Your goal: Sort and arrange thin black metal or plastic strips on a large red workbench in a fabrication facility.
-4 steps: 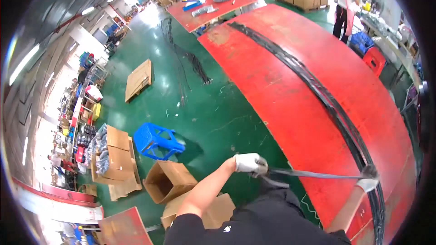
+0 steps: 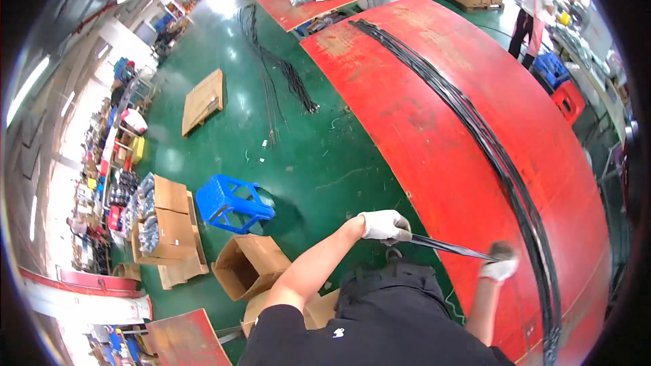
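Note:
My left hand [image 2: 388,226], in a white glove, is closed on one end of a thin dark strip [image 2: 451,247], just off the near edge of the red table [image 2: 434,142]. The strip runs taut to my right hand [image 2: 500,262], whose glove is white with dark fingers. That hand is closed round the strip above the tabletop, its fingers smeared by motion. I cannot tell whether the strip is tape or a cable. Right of this hand, a long bundle of black cables [image 2: 498,152] lies along the table, apart from both hands.
A blue stool [image 2: 227,203] and open cardboard boxes [image 2: 254,264] stand on the green floor to the left. More black cables [image 2: 288,81] lie on the floor beyond. Another red table [image 2: 325,0] carries bagged items. A person [image 2: 532,13] stands at the far right, near a red stool [image 2: 568,102].
My right hand has moved left, off the cable bundle and closer to my left hand. The stretch of strip between them is shorter. My left hand has shifted slightly up and right.

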Demonstrator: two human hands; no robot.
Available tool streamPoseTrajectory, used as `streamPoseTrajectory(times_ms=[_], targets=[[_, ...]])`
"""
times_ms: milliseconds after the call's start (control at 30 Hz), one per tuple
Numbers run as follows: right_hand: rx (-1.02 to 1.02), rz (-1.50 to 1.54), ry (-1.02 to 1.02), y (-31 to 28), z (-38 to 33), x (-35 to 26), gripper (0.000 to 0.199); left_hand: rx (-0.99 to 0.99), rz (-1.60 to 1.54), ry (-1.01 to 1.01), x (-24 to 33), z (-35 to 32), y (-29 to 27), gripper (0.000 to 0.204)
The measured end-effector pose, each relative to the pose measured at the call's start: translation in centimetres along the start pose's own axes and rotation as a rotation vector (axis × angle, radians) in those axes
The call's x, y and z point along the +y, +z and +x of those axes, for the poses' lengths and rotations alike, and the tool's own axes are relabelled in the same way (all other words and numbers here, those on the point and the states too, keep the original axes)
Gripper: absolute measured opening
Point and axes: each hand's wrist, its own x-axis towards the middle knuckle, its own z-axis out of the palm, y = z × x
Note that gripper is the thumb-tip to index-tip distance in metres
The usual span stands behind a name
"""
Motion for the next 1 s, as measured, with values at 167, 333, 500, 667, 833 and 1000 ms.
streamPoseTrajectory(times_ms=[167,333,500,667,833,1000], targets=[[-0.174,-0.043,0.437,24.3,-14.0,14.8,0.040,-0.042,0.061,0.203,-2.2,4.8,-13.1,0.039],[-0.478,0.138,0.212,34.8,-7.4,20.6,0.039,-0.095,0.077,0.177,-7.9,3.1,-29.4,0.037],[0.024,0.167,-0.045,44.0,-3.1,21.7,0.041,-0.117,-0.048,0.072,-14.5,-3.7,-43.4,0.036],[-0.100,0.208,-0.143,44.4,1.9,23.0,0.040,-0.247,-0.138,0.051,-19.6,-5.7,-53.9,0.035],[-0.127,0.294,-0.144,49.4,3.6,30.9,0.044,-0.242,0.080,0.123,-21.6,-3.3,-64.2,0.037],[0.087,0.349,-0.198,53.2,9.4,39.9,0.050,0.005,0.215,-0.015,-22.2,2.1,-78.0,0.044]])
